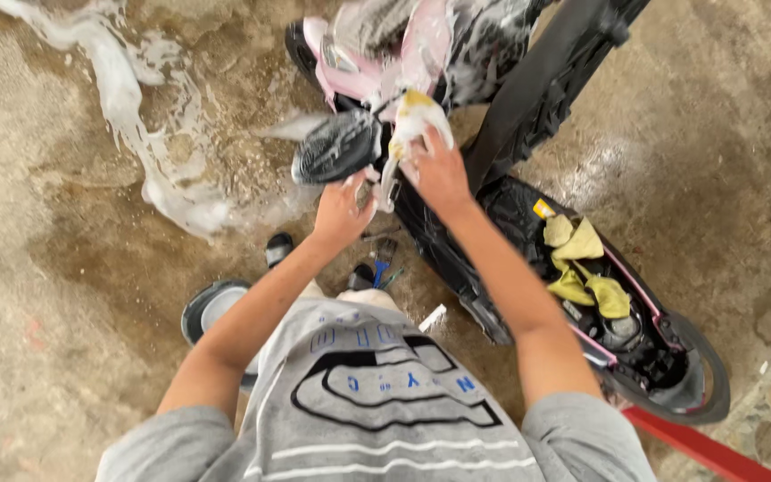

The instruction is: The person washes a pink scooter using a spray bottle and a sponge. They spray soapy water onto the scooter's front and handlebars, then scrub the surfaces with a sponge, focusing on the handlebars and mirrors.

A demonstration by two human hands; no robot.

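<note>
One scooter [528, 223] stands soaped on the wet concrete floor [64, 295] — pink panels, black body, one raised seat [546, 89]. Two bare hands are on it: one left hand [341, 210], one right hand [439, 174]. One foamy sponge or cloth [417, 116] sits under the right hand. One side mirror [336, 147] shows, coated in suds. Yellow cloths [586, 268] lie in the open under-seat compartment — about four, though folds make the count uncertain. One round bucket [211, 308] sits by the person's legs. One long streak of foam [136, 116] runs across the floor. One red bar [707, 446] crosses the lower right corner.
</note>
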